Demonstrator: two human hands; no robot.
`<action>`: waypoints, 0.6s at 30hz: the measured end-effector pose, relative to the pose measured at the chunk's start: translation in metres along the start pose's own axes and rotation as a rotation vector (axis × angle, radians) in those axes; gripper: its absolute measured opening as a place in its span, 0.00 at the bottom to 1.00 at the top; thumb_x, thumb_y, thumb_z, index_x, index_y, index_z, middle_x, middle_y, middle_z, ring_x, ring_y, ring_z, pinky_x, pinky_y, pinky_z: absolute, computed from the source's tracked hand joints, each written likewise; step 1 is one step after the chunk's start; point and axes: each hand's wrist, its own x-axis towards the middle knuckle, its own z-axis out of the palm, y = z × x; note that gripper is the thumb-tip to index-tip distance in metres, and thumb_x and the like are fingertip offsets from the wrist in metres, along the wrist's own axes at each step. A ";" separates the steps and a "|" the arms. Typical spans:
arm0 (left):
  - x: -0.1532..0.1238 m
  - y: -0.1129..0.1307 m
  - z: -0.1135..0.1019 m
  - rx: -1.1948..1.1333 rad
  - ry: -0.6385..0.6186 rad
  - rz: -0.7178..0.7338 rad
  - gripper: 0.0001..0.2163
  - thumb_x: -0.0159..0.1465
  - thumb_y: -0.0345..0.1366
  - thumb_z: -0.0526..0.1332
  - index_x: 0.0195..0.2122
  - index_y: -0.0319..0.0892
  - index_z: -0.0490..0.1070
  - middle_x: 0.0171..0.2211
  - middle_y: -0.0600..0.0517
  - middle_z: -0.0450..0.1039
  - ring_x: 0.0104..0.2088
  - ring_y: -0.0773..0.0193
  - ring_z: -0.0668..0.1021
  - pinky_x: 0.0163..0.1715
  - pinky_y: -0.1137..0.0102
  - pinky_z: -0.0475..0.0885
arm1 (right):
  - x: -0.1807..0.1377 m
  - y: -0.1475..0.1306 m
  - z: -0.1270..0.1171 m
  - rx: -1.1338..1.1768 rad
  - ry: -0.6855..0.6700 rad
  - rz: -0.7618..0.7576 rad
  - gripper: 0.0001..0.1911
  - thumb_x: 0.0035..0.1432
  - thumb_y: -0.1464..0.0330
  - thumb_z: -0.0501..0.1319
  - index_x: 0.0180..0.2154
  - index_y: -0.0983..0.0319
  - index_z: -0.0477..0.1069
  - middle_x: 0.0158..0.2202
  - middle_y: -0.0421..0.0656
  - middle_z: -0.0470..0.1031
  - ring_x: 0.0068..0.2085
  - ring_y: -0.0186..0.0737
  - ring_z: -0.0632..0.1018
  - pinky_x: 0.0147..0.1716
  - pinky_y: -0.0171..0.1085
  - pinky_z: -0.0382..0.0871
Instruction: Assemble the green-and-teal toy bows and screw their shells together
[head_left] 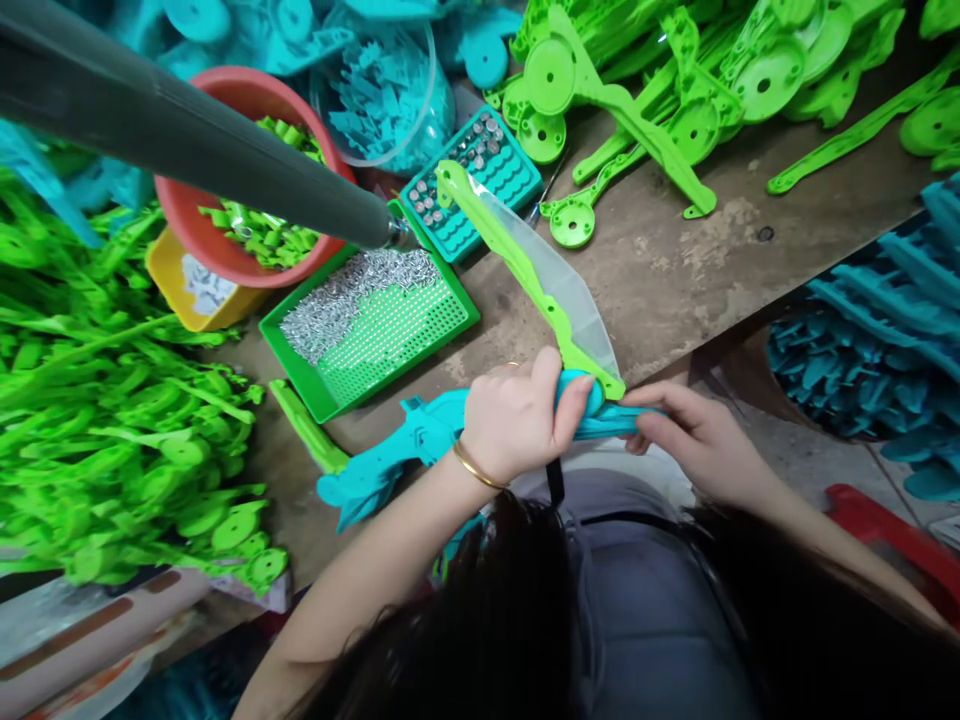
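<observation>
The left hand (517, 415) curls closed over a blue moulded plastic body (433, 425), thumb pressed against it at 3 o'clock. The right hand (686, 435) is nearly closed, thumb and fingers pinching the body's narrow end.

From the left hand, a green plastic arm (517, 266) with a clear panel (581, 280) runs toward 11 o'clock, its lower end meeting the body beside the thumb. At 10 o'clock sits a green perforated basket (382, 345) of small metal fasteners; a dark rod (187, 135) slants above it. Heaped green parts (112, 430) lie at 9 o'clock.

Farther off on the wooden bench (649, 285) are a ridged blue tray (514, 185) of round metal pieces toward 12, a red bowl (176, 215) at 10, and a clear tub (442, 95) of blue pieces at 11.
</observation>
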 end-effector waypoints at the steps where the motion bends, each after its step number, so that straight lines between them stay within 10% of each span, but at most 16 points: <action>1: 0.003 0.000 0.000 -0.003 -0.026 -0.026 0.26 0.72 0.51 0.37 0.33 0.40 0.67 0.20 0.46 0.72 0.20 0.56 0.76 0.19 0.67 0.55 | 0.003 0.003 0.004 0.059 0.055 0.007 0.13 0.60 0.57 0.62 0.39 0.60 0.74 0.25 0.38 0.78 0.26 0.33 0.79 0.28 0.33 0.76; 6: 0.018 0.004 0.001 -0.037 -0.166 -0.192 0.29 0.71 0.54 0.34 0.40 0.39 0.67 0.25 0.45 0.75 0.25 0.57 0.78 0.23 0.69 0.62 | 0.021 0.022 0.023 0.341 0.345 -0.044 0.19 0.55 0.50 0.65 0.36 0.59 0.74 0.22 0.36 0.76 0.21 0.31 0.75 0.21 0.32 0.72; 18: 0.031 -0.006 0.006 -0.093 -0.104 -0.206 0.31 0.72 0.53 0.39 0.66 0.36 0.55 0.39 0.42 0.80 0.36 0.55 0.82 0.35 0.68 0.71 | 0.053 0.013 0.034 0.403 0.344 -0.016 0.25 0.55 0.44 0.60 0.36 0.59 0.69 0.20 0.36 0.74 0.18 0.31 0.74 0.18 0.31 0.70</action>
